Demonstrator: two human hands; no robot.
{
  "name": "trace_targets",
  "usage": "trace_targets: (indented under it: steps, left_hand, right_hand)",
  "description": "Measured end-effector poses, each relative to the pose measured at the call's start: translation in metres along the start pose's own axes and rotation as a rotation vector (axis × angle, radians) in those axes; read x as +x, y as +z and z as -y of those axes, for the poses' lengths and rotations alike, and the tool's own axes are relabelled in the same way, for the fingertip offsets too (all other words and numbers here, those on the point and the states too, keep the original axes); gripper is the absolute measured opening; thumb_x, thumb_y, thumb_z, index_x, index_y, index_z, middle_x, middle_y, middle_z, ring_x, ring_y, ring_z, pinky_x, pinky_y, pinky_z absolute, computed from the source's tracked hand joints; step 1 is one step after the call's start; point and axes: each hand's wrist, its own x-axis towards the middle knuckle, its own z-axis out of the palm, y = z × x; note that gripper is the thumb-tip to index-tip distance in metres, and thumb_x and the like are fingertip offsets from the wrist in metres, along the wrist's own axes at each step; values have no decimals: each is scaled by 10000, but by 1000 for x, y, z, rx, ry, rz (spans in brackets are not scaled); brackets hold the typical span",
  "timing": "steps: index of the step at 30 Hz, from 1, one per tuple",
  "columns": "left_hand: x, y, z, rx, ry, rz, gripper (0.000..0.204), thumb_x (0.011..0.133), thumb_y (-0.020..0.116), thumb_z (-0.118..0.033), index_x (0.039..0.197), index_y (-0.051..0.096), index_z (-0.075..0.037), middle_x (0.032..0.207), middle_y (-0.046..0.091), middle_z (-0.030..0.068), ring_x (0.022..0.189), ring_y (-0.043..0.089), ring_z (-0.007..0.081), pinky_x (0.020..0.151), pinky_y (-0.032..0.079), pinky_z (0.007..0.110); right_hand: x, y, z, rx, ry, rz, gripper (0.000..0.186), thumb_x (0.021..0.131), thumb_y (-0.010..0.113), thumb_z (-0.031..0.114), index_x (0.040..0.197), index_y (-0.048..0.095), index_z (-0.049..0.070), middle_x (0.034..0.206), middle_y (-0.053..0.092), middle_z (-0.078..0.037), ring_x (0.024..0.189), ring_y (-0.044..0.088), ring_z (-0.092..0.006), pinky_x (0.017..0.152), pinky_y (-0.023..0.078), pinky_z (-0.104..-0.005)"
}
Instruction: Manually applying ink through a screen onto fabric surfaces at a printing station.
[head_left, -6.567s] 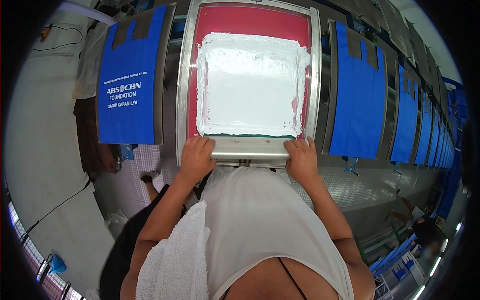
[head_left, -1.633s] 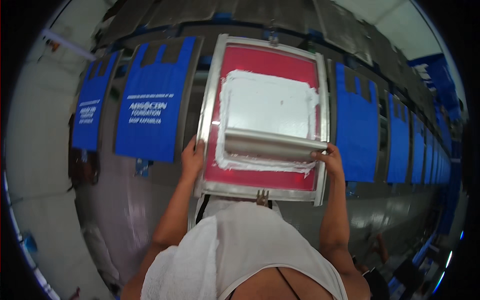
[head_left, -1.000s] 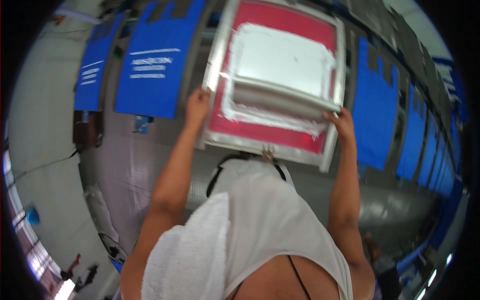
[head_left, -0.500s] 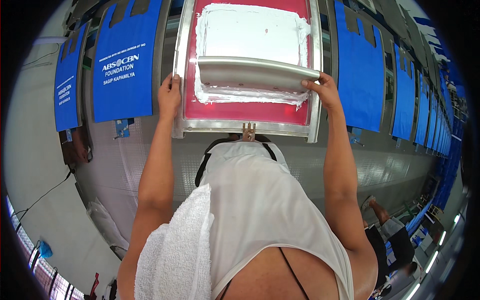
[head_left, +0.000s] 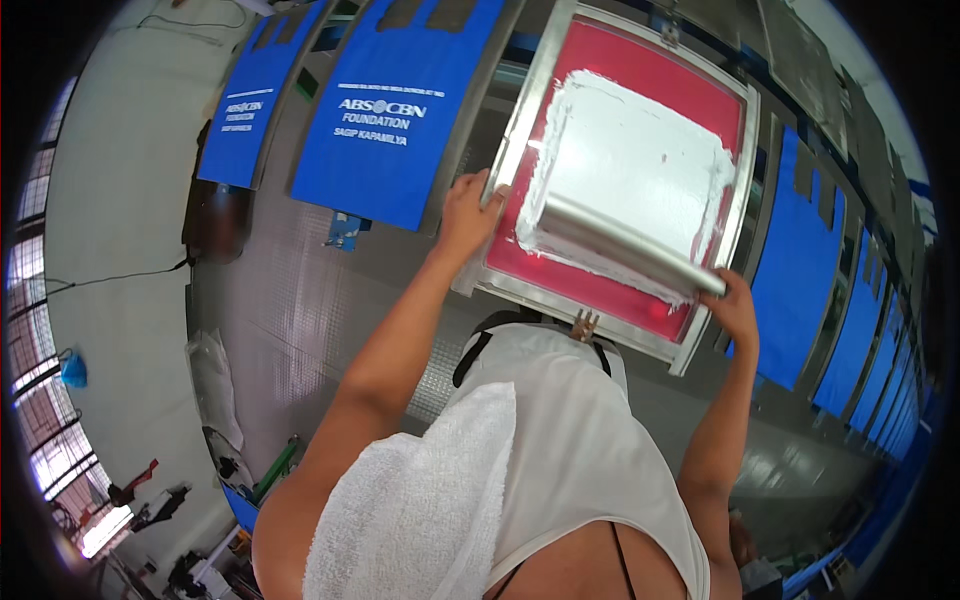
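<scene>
A screen-printing frame (head_left: pixel 512 140) with pale metal rails and red mesh (head_left: pixel 640 60) lies tilted in view before me. A broad patch of white ink (head_left: pixel 640 150) covers its middle, ridged along the edges. Across the near part of the ink rests a long metal squeegee (head_left: pixel 625 242), slightly blurred. My right hand (head_left: pixel 737 308) is closed on the squeegee's right end, beside the right rail. My left hand (head_left: pixel 468 215) grips the left rail, thumb on top. The squeegee's left end is unheld. A metal clip (head_left: pixel 585 325) sits at the frame's near edge.
Blue printed panels on boards stand in a row on both sides, one blue panel (head_left: pixel 390 120) close on the left and another blue panel (head_left: pixel 795 260) on the right. A white towel (head_left: pixel 415 500) hangs over my left shoulder. A grey wall stands far left.
My view has turned, so the frame now appears slanted and farther right. The squeegee's broad face showed before; now mostly its upper edge does. Both hands keep their holds.
</scene>
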Motion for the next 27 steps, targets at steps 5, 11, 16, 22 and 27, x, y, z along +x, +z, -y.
trace_targets:
  steps: [5, 11, 16, 22, 27]
  left_hand:
    - [-17, -43, -100, 109, 527, 441, 409, 734, 706, -251, 1076, 610, -47, 1043, 614, 138, 1008, 564, 317, 863, 430, 416]
    - [38, -19, -135, 436, 556, 792, 262, 660, 695, -112, 910, 633, -62, 857, 650, 107, 886, 616, 299, 771, 458, 432]
    - [123, 17, -135, 362, 619, 442, 254, 635, 668, -74, 884, 625, -48, 852, 649, 112, 845, 616, 326, 759, 470, 425]
    - [101, 72, -94, 454, 580, 339, 440, 640, 663, -80, 1067, 559, -54, 1087, 577, 125, 1018, 538, 300, 865, 413, 422]
    - [22, 5, -110, 363, 610, 441, 352, 603, 694, -95, 938, 588, -66, 886, 581, 91, 898, 548, 258, 833, 385, 390]
  right_hand:
    - [-36, 32, 61, -401, -217, -28, 277, 605, 629, 27, 881, 637, 50, 810, 621, -181, 827, 572, -372, 803, 427, -458]
    - [-6, 11, 56, -315, -96, 28, 331, 595, 627, 36, 924, 648, 60, 806, 636, -183, 818, 608, -358, 781, 457, -458]
    - [98, -23, 58, -548, -249, -177, 290, 651, 595, 49, 939, 627, 63, 809, 644, -146, 804, 617, -324, 772, 446, -460]
    - [128, 34, 19, -668, -351, -401, 260, 694, 554, 28, 948, 571, 80, 851, 599, -95, 899, 570, -293, 868, 382, -504]
    - [24, 24, 57, -473, -181, -99, 310, 622, 616, 11, 921, 546, 54, 852, 597, -108, 894, 561, -315, 965, 355, -474]
